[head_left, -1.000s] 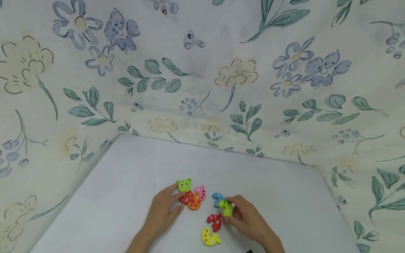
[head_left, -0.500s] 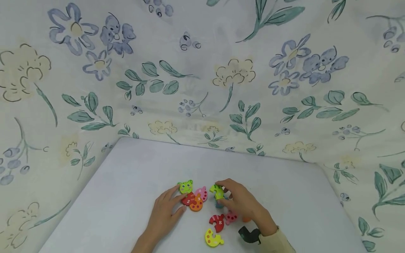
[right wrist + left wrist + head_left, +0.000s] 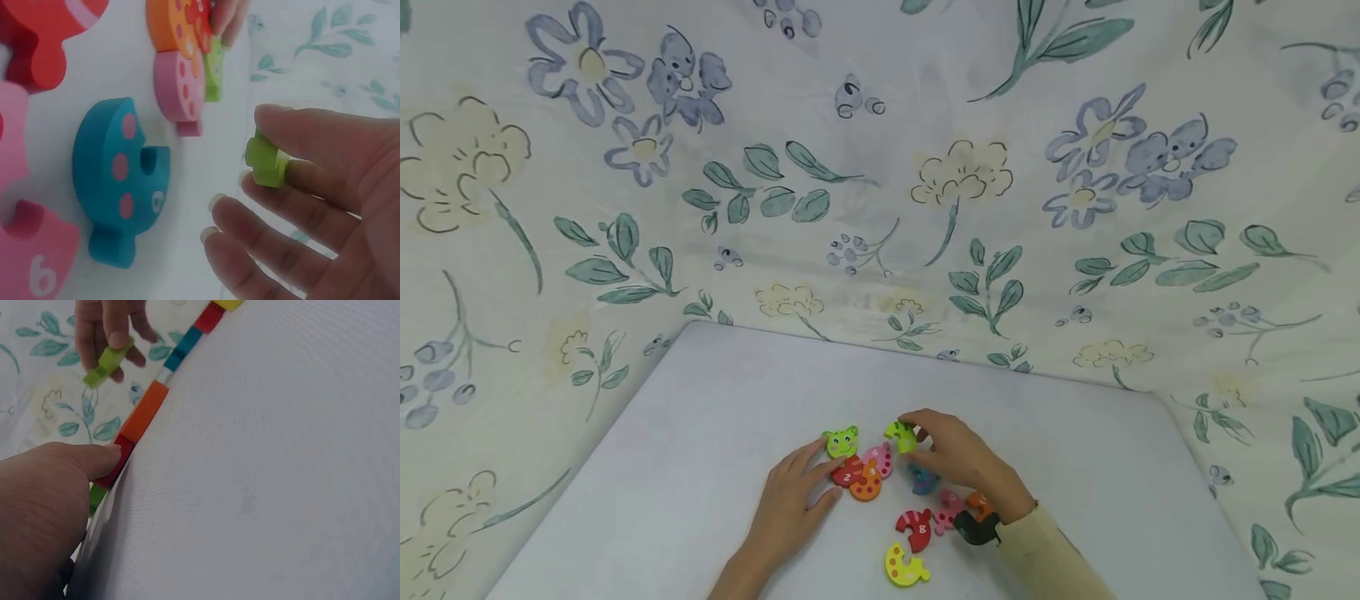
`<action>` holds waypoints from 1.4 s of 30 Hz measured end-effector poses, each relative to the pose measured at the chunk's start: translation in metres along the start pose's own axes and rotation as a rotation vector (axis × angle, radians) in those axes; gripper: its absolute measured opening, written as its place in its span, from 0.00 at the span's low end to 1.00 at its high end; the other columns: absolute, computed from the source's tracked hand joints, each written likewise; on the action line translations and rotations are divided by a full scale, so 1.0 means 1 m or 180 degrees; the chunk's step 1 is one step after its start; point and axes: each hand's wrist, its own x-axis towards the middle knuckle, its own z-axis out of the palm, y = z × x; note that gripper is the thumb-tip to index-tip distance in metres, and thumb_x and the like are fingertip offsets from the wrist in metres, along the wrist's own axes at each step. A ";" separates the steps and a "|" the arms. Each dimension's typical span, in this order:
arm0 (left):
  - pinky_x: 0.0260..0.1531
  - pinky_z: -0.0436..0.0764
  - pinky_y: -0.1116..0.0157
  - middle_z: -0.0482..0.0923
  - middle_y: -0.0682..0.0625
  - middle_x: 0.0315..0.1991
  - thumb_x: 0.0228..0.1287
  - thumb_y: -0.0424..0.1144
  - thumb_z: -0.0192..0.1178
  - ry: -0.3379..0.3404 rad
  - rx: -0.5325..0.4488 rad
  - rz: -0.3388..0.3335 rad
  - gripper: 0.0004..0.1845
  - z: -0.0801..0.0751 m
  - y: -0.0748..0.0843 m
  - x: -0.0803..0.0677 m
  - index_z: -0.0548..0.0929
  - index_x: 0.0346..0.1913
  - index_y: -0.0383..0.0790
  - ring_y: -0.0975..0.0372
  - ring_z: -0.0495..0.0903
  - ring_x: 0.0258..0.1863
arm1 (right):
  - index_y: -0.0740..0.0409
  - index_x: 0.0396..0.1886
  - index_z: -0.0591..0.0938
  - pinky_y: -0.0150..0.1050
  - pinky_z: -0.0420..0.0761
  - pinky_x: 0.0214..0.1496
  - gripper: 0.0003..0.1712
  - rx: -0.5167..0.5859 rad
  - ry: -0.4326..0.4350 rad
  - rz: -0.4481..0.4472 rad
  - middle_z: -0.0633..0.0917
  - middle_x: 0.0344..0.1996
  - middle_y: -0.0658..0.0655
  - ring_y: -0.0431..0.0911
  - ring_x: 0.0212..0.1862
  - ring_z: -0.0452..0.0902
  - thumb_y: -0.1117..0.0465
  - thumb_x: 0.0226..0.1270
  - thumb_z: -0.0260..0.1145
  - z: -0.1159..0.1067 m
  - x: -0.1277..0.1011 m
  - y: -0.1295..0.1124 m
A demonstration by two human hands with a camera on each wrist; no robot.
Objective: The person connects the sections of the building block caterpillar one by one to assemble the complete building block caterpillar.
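A green-striped puzzle piece (image 3: 901, 436) is pinched between thumb and fingers of my right hand (image 3: 958, 450), raised off the table in the right wrist view. It hovers just beyond the pink piece 4 (image 3: 877, 460). That pink piece joins the orange piece 3 (image 3: 866, 484), the red piece 2 (image 3: 847, 472) and a green animal-face piece (image 3: 842, 442) in a chain. My left hand (image 3: 786, 500) rests beside the chain, fingers extended and touching the red and face pieces. Below my right hand lies a blue piece (image 3: 119, 169) with pink dots.
Loose on the white table (image 3: 760, 375) are a red piece 8 (image 3: 915, 529), a yellow piece (image 3: 904, 568), a pink piece (image 3: 950, 510) and an orange piece (image 3: 979, 503). A dark curved object (image 3: 977, 528) sits by my right wrist. Floral cloth (image 3: 880, 208) surrounds the table.
My right hand has carried the green-striped piece left and away from me, past the blue piece towards the pink end of the chain. My left hand has stayed at the chain.
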 end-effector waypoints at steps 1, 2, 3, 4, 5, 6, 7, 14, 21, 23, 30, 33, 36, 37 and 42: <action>0.70 0.66 0.39 0.67 0.51 0.77 0.65 0.48 0.74 -0.0007 0.0010 0.0000 0.25 0.000 0.000 0.000 0.85 0.65 0.56 0.49 0.66 0.74 | 0.53 0.70 0.79 0.42 0.86 0.52 0.32 -0.0038 -0.0021 -0.0008 0.84 0.56 0.50 0.48 0.53 0.81 0.55 0.68 0.77 0.001 0.002 0.000; 0.70 0.66 0.39 0.67 0.51 0.77 0.65 0.48 0.74 -0.0014 0.0012 -0.0005 0.25 0.000 0.000 0.000 0.85 0.65 0.56 0.50 0.66 0.74 | 0.52 0.70 0.79 0.41 0.86 0.52 0.32 -0.0078 -0.0046 -0.0006 0.84 0.57 0.49 0.47 0.53 0.81 0.55 0.68 0.77 0.003 0.005 0.001; 0.71 0.66 0.39 0.66 0.51 0.78 0.65 0.48 0.74 -0.0030 0.0007 -0.0017 0.25 0.000 0.001 0.000 0.85 0.65 0.56 0.50 0.66 0.75 | 0.52 0.70 0.79 0.41 0.85 0.53 0.32 -0.0121 -0.0072 0.0003 0.84 0.57 0.49 0.47 0.53 0.81 0.55 0.68 0.77 0.004 0.007 0.001; 0.71 0.66 0.39 0.66 0.51 0.78 0.65 0.48 0.74 -0.0042 0.0005 -0.0027 0.25 0.000 0.001 0.001 0.85 0.65 0.56 0.50 0.65 0.75 | 0.51 0.70 0.79 0.41 0.85 0.53 0.33 -0.0155 -0.0097 0.0024 0.84 0.57 0.49 0.47 0.53 0.81 0.54 0.67 0.77 0.006 0.009 0.001; 0.71 0.65 0.39 0.66 0.51 0.78 0.65 0.48 0.74 -0.0059 0.0001 -0.0041 0.25 0.000 0.001 0.001 0.85 0.65 0.56 0.50 0.65 0.75 | 0.51 0.70 0.79 0.42 0.86 0.53 0.33 -0.0191 -0.0120 0.0048 0.84 0.58 0.49 0.46 0.53 0.81 0.54 0.67 0.77 0.007 0.011 0.001; 0.71 0.65 0.39 0.66 0.51 0.78 0.65 0.48 0.74 -0.0071 -0.0005 -0.0049 0.25 0.000 0.001 0.001 0.85 0.65 0.56 0.50 0.65 0.75 | 0.51 0.70 0.79 0.42 0.86 0.54 0.33 -0.0235 -0.0140 0.0063 0.84 0.58 0.49 0.46 0.53 0.81 0.54 0.67 0.77 0.009 0.012 0.001; 0.72 0.65 0.39 0.66 0.51 0.78 0.66 0.48 0.74 -0.0086 -0.0007 -0.0059 0.25 0.000 0.001 0.001 0.85 0.65 0.56 0.50 0.65 0.75 | 0.50 0.70 0.79 0.42 0.86 0.54 0.33 -0.0279 -0.0161 0.0079 0.84 0.59 0.49 0.45 0.53 0.81 0.54 0.67 0.78 0.010 0.014 0.000; 0.71 0.65 0.39 0.66 0.50 0.78 0.66 0.49 0.73 -0.0126 0.0039 -0.0102 0.25 -0.003 0.000 0.000 0.85 0.65 0.56 0.49 0.65 0.75 | 0.50 0.68 0.81 0.42 0.85 0.57 0.33 -0.0602 -0.0246 -0.0026 0.85 0.59 0.49 0.43 0.52 0.81 0.51 0.65 0.79 0.019 0.024 0.001; 0.72 0.65 0.40 0.65 0.52 0.78 0.67 0.50 0.72 -0.0147 0.0014 -0.0134 0.24 -0.004 -0.001 -0.001 0.84 0.66 0.57 0.51 0.64 0.76 | 0.50 0.68 0.82 0.40 0.84 0.57 0.33 -0.0740 -0.0286 -0.0082 0.85 0.58 0.49 0.41 0.51 0.81 0.51 0.65 0.79 0.020 0.032 0.001; 0.72 0.65 0.40 0.65 0.52 0.78 0.67 0.49 0.72 -0.0134 0.0008 -0.0115 0.24 -0.003 0.000 0.000 0.84 0.66 0.57 0.51 0.64 0.76 | 0.50 0.68 0.82 0.41 0.84 0.58 0.32 -0.0773 -0.0272 -0.0075 0.85 0.58 0.49 0.42 0.53 0.81 0.51 0.65 0.79 0.019 0.033 0.001; 0.70 0.66 0.39 0.67 0.51 0.77 0.66 0.47 0.74 -0.0028 -0.0028 -0.0002 0.24 -0.001 0.000 0.000 0.85 0.64 0.55 0.50 0.65 0.75 | 0.50 0.66 0.83 0.42 0.82 0.63 0.30 -0.1036 -0.0285 -0.0152 0.85 0.58 0.50 0.45 0.60 0.80 0.53 0.65 0.79 0.021 0.033 0.001; 0.70 0.66 0.39 0.67 0.51 0.77 0.66 0.47 0.74 -0.0019 -0.0025 0.0007 0.24 0.000 0.000 0.000 0.85 0.65 0.56 0.50 0.65 0.75 | 0.49 0.66 0.83 0.42 0.82 0.63 0.31 -0.1116 -0.0312 -0.0131 0.84 0.58 0.50 0.45 0.59 0.80 0.52 0.64 0.80 0.021 0.034 0.000; 0.70 0.66 0.39 0.67 0.51 0.77 0.66 0.47 0.74 -0.0025 -0.0023 0.0005 0.24 0.000 0.000 0.001 0.85 0.65 0.56 0.50 0.65 0.75 | 0.49 0.68 0.82 0.43 0.82 0.64 0.34 -0.1109 -0.0347 -0.0065 0.84 0.59 0.50 0.46 0.61 0.79 0.52 0.64 0.80 0.020 0.033 0.002; 0.70 0.66 0.39 0.67 0.51 0.77 0.66 0.47 0.74 -0.0032 -0.0019 -0.0001 0.24 0.000 0.000 0.001 0.85 0.65 0.55 0.50 0.65 0.75 | 0.50 0.69 0.81 0.43 0.81 0.64 0.34 -0.1074 -0.0349 -0.0048 0.83 0.59 0.51 0.46 0.61 0.79 0.52 0.64 0.80 0.019 0.032 0.002; 0.71 0.66 0.39 0.66 0.51 0.78 0.66 0.48 0.74 -0.0080 0.0020 -0.0047 0.25 -0.001 0.001 0.001 0.85 0.65 0.55 0.50 0.65 0.75 | 0.53 0.68 0.81 0.46 0.82 0.63 0.28 -0.0693 -0.0290 0.0025 0.84 0.59 0.51 0.47 0.60 0.80 0.56 0.70 0.74 0.015 0.025 0.012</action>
